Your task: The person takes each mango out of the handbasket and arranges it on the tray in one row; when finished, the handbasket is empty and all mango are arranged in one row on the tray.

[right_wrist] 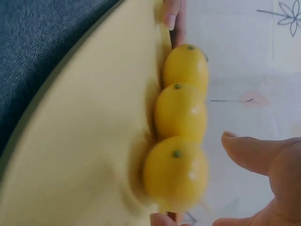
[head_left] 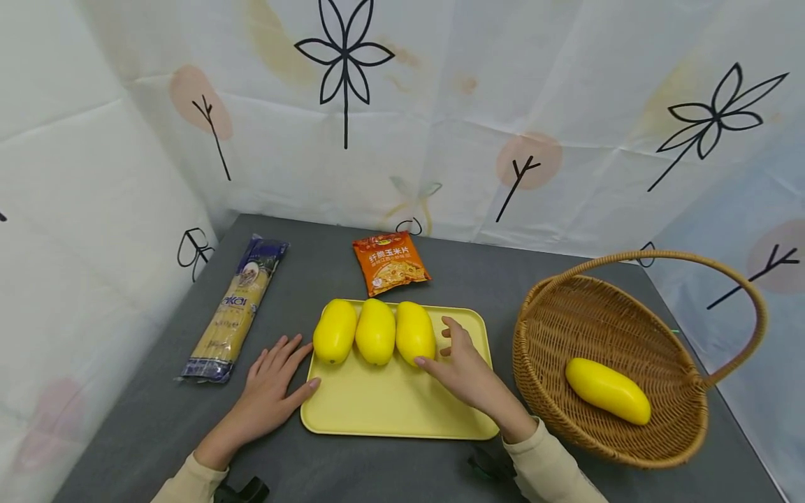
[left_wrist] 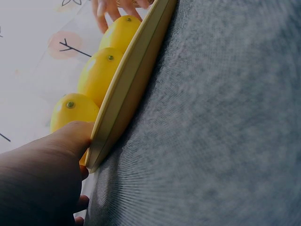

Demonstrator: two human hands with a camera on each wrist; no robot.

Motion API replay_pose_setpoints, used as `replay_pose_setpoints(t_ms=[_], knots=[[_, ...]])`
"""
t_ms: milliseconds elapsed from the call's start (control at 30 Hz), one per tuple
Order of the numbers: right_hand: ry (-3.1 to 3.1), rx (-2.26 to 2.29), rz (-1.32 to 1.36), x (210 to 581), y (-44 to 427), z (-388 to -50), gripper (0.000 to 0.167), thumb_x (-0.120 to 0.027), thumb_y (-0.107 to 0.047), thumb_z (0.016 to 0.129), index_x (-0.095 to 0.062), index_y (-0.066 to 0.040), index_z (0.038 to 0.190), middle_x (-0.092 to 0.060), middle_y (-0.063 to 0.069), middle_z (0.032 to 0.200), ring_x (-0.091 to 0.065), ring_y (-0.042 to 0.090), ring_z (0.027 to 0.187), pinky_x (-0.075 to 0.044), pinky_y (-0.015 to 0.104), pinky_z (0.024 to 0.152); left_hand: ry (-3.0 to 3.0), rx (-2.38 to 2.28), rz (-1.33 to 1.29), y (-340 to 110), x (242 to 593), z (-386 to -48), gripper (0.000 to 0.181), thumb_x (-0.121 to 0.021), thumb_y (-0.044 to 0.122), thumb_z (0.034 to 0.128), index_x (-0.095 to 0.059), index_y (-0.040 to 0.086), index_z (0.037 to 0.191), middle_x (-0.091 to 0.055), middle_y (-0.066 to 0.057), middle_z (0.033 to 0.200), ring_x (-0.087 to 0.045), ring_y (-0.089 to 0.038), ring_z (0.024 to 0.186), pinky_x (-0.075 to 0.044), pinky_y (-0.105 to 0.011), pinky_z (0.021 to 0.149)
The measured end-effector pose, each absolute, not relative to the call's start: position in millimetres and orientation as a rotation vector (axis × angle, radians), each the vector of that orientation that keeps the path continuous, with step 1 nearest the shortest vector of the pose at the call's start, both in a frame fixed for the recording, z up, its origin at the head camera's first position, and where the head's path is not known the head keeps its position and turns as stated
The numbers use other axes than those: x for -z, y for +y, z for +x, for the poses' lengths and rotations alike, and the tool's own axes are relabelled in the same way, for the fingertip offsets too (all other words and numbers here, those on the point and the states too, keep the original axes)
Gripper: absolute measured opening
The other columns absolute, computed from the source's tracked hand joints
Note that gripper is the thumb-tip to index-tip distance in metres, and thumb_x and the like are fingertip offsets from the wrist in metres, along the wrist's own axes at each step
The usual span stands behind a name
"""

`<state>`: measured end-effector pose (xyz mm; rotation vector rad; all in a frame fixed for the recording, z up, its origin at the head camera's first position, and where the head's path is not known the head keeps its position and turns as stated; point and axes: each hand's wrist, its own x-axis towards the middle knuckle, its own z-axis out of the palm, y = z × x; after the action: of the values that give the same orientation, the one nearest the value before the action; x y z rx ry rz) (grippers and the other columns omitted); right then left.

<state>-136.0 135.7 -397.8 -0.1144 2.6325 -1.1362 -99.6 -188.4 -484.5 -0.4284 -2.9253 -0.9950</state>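
Note:
Three yellow mangoes stand side by side along the far part of a yellow tray (head_left: 390, 402): the left mango (head_left: 335, 332), the middle mango (head_left: 375, 332) and the right mango (head_left: 415, 334). My left hand (head_left: 273, 388) lies spread on the cloth at the tray's left side, its thumb at the rim; it holds nothing. Over the tray's right part, my right hand (head_left: 465, 367) has thumb and fingers apart beside the right mango. In the right wrist view its thumb (right_wrist: 251, 153) is clear of that mango (right_wrist: 175, 174); any fingertip contact is hard to see.
On the right stands a wicker basket (head_left: 613, 447) with a tall handle and another yellow mango (head_left: 608, 391) inside. A pack of noodles (head_left: 235, 311) lies at the left. Behind the tray is an orange snack bag (head_left: 391, 262). Patterned cloth (head_left: 440, 126) hangs behind the grey table.

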Motion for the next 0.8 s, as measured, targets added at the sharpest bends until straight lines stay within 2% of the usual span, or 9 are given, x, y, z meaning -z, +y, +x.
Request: replay_pose_setpoints(t_ms=[200, 333, 400, 500, 600, 800], knots=[[2.68, 1.038, -0.169, 363, 153, -108, 0.086, -0.069, -0.039, 0.088, -0.018, -0.013, 0.152, -0.039, 0.017, 0.142, -0.058, 0.028, 0.113, -0.054, 0.038, 0.08, -2.941, 1.022, -0.414, -188, 486, -100, 0.064, -0.056, 0.047, 0.0942, -0.04, 0.013, 0.146, -0.028, -0.017, 0.154, -0.013, -0.041, 0.144, -0.005, -0.062, 0.11], [2.751, 0.953, -0.222, 334, 172, -90, 0.08, -0.068, -0.035, 0.089, -0.022, -0.012, 0.151, -0.043, 0.017, 0.138, -0.06, 0.024, 0.106, -0.055, 0.036, 0.078, -2.959, 1.022, -0.405, -188, 488, -101, 0.064, -0.054, 0.049, 0.0945, -0.039, 0.015, 0.147, -0.026, -0.015, 0.155, -0.012, -0.04, 0.145, -0.005, -0.062, 0.111], [2.807, 0.9, -0.28, 321, 184, -84, 0.075, -0.068, -0.028, 0.09, -0.025, -0.009, 0.149, -0.047, 0.017, 0.134, -0.061, 0.022, 0.101, -0.055, 0.034, 0.075, -2.957, 1.013, -0.405, -188, 489, -101, 0.064, -0.054, 0.049, 0.0944, -0.039, 0.015, 0.147, -0.026, -0.015, 0.155, -0.013, -0.04, 0.144, -0.005, -0.062, 0.111], [2.916, 0.769, -0.376, 308, 205, -81, 0.066, -0.066, -0.014, 0.09, -0.032, -0.004, 0.145, -0.051, 0.018, 0.127, -0.061, 0.017, 0.093, -0.054, 0.029, 0.069, -2.952, 1.006, -0.406, -188, 489, -101, 0.064, -0.055, 0.048, 0.0943, -0.039, 0.015, 0.147, -0.027, -0.015, 0.155, -0.013, -0.04, 0.144, -0.005, -0.062, 0.111], [2.986, 0.621, -0.416, 299, 227, -82, 0.057, -0.061, -0.004, 0.089, -0.038, 0.0, 0.141, -0.053, 0.021, 0.123, -0.061, 0.018, 0.09, -0.051, 0.029, 0.064, -2.952, 1.01, -0.409, -188, 487, -101, 0.064, -0.055, 0.048, 0.0945, -0.039, 0.014, 0.147, -0.026, -0.016, 0.155, -0.013, -0.04, 0.144, -0.005, -0.062, 0.111], [2.966, 0.38, -0.35, 294, 269, -91, 0.049, -0.061, -0.006, 0.089, -0.045, 0.002, 0.135, -0.054, 0.027, 0.123, -0.062, 0.023, 0.087, -0.051, 0.035, 0.063, -2.944, 1.01, -0.419, -187, 481, -101, 0.062, -0.055, 0.045, 0.0949, -0.04, 0.014, 0.146, -0.028, -0.017, 0.154, -0.014, -0.041, 0.144, -0.005, -0.062, 0.111]])
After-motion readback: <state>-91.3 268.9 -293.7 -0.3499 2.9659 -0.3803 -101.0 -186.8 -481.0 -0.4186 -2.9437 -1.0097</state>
